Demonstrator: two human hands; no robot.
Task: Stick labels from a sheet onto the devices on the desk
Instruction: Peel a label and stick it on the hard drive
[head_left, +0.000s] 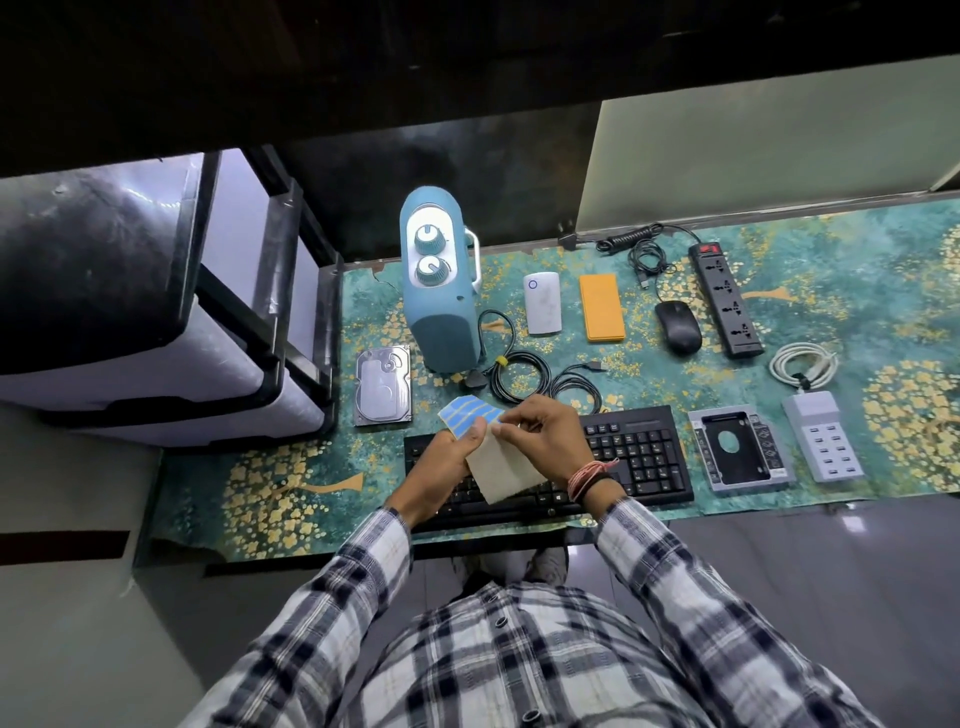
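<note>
Your left hand held the label sheet, fingers curled under it and thumb on top. Its pale backing hung toward you and its blue labels fanned out beyond your fingers. Your right hand pinched at the sheet's upper edge just beside the left thumb, fingertips drawn narrow together; whether a label had come free between them you could not tell. A thread band circled your right wrist.

Directly under both hands lay the keyboard on the patterned worktop. Right of your fingers sat a drive caddy, then a grey USB hub with a coiled white cable just beyond it. Left of your fingers lay a bare hard drive.

Just past your fingers were two black cable coils. Farther out stood a blue heater, and to its right a white power bank, an orange one, a black mouse and a black power strip.
</note>
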